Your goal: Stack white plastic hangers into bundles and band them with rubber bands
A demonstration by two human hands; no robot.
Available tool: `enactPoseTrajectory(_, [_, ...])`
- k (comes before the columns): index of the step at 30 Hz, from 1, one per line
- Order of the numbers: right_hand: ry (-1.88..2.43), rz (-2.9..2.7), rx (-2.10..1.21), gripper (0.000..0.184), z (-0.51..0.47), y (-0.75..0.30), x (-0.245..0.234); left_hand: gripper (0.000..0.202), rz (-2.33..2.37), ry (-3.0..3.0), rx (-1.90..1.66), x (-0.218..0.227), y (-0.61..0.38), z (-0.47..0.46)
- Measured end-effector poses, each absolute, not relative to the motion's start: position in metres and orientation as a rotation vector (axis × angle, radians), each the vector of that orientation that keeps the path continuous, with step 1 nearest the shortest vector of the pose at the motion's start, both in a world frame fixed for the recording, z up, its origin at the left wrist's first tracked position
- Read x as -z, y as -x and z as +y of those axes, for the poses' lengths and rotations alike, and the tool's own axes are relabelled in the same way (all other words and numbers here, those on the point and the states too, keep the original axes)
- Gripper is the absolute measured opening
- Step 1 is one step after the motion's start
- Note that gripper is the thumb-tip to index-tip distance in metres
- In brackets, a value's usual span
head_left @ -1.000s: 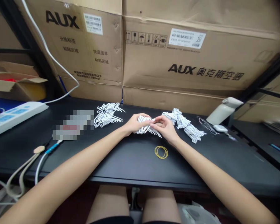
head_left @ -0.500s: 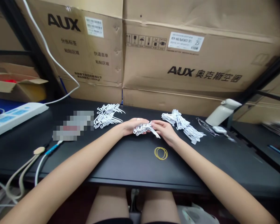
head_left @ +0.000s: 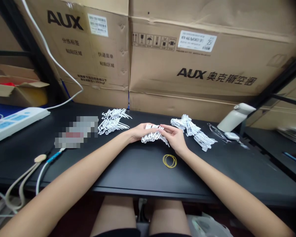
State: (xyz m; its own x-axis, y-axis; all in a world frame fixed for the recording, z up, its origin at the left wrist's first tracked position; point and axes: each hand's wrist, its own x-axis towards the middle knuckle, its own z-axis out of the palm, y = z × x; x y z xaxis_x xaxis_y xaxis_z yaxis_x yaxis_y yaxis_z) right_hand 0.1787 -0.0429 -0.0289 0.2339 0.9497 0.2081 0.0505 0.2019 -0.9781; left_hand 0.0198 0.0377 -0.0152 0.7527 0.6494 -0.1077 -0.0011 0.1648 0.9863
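A bundle of white hooks (head_left: 149, 137) is held between my two hands above the black desk. My left hand (head_left: 138, 132) is closed round its left side, thumb across the front. The fingers of my right hand (head_left: 174, 135) press on the right end, where thin hook ends stick out. Yellow rubber bands (head_left: 169, 161) lie on the desk just below my right hand. Two loose piles of similar white hooks (head_left: 113, 121) rest to the left. Several tighter bundles of white hooks (head_left: 193, 128) lie in a slanting row to the right.
Large cardboard boxes (head_left: 153, 79) stand along the back of the desk (head_left: 138, 171). Toward the right are glasses (head_left: 215, 131), a white case (head_left: 232, 136) and a tilted white bottle (head_left: 234, 118). On the left lie a power strip (head_left: 19, 123), cables and a blurred flat object (head_left: 76, 133).
My left thumb has come down across the front of the bundle, and more hooks show above it. My right fingers have shifted slightly along its right end.
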Motion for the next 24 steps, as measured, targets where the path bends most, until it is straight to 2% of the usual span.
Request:
enactPoseTrajectory(7, [1.189, -1.273, -0.735, 0.046, -0.046, -0.179, 0.028, 0.044, 0.518, -1.243, -0.456, 0.017, -0.024, 0.035])
enactPoseTrajectory(15, [1.132, -1.045, -1.048, 0.049, -0.042, -0.181, 0.021, 0.048, 0.515, -1.318, -0.504, 0.018, -0.022, 0.038])
enactPoseTrajectory(19, [1.108, -1.026, -1.054, 0.038, -0.042, -0.179, 0.025, 0.047, 0.549, -1.437, -0.574, 0.017, -0.020, 0.038])
enactPoseTrajectory(24, [1.149, -1.030, -0.977, 0.039, -0.044, -0.175, 0.026, 0.052, 0.563, -1.512, -0.552, 0.014, -0.019, 0.033])
